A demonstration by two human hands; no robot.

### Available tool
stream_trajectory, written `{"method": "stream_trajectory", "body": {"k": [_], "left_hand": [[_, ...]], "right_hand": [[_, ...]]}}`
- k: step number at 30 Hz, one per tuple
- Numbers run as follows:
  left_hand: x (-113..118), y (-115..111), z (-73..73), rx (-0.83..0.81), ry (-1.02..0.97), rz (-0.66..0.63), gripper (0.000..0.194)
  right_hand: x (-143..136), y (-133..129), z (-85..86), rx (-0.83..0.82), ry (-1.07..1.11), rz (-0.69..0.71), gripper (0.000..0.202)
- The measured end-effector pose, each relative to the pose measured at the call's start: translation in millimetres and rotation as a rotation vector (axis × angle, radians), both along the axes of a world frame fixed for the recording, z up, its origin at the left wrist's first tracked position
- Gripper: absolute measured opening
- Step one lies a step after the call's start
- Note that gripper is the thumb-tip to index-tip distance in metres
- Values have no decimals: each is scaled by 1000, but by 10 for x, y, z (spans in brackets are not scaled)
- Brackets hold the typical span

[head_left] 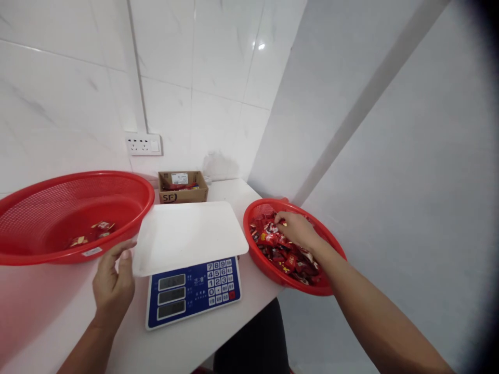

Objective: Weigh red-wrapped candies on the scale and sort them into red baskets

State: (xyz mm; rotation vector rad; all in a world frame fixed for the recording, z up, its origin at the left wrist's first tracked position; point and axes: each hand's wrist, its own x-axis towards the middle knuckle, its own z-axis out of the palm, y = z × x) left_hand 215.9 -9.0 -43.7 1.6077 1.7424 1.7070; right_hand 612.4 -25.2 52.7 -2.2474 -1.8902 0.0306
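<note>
My right hand [298, 228] reaches into the right red plastic basket [249, 239], over a heap of small wrapped candies [278, 252], mostly in red wrappers. Its fingers are curled together at the candies; what lies between the fingertips is too small to make out. My left hand [115, 283] is by the left edge of the scale's white weighing tray [191, 234], thumb and forefinger apart and holding nothing. Nothing lies on the tray. Below it shows the scale's blue panel [195, 291] with number keys and three dark displays.
At the left stands a larger red basket [89, 179] with a few wrapped pieces [103, 227] at its bottom. Behind the scale is a small cardboard box [185, 196] with red packets inside. A socket plate [143, 144] is on the tiled wall. A grey wall borders the right side.
</note>
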Motion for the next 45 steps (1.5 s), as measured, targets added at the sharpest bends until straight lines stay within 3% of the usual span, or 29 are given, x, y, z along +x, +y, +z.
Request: {"method": "stream_trajectory", "body": {"k": [8,12,16,21,24,30,36,41,45], "left_hand": [[3,-37,62,-3,7,-11,29],[-10,-28,24,27,-5,-47,29],[-18,-7,-11,66,-3,-71,29],[-23,-10,-1,100,19,-87,28],[-25,-13,4,105,20,-91,28],[-15,-23,12,96,6,-92,27],[0,-34,26,96,20,-109,27],[-8,-28,24,84,44,-103,28],[-11,-27,31,83,42,-96,29]], "right_hand": [[-217,86,283,198,-68,-23,17],[-530,194,295,375,166,108,14],[-940,339,127,339,446,217,13],[-1232,504,-215,147,498,331,25],[-1279,549,-280,82,496,350,33],[-1275,535,-237,-15,438,390,54],[-1516,414,-473,-121,383,408,58],[-1635,357,-496,-34,430,562,55],[-1202,434,-313,158,417,480,49]]}}
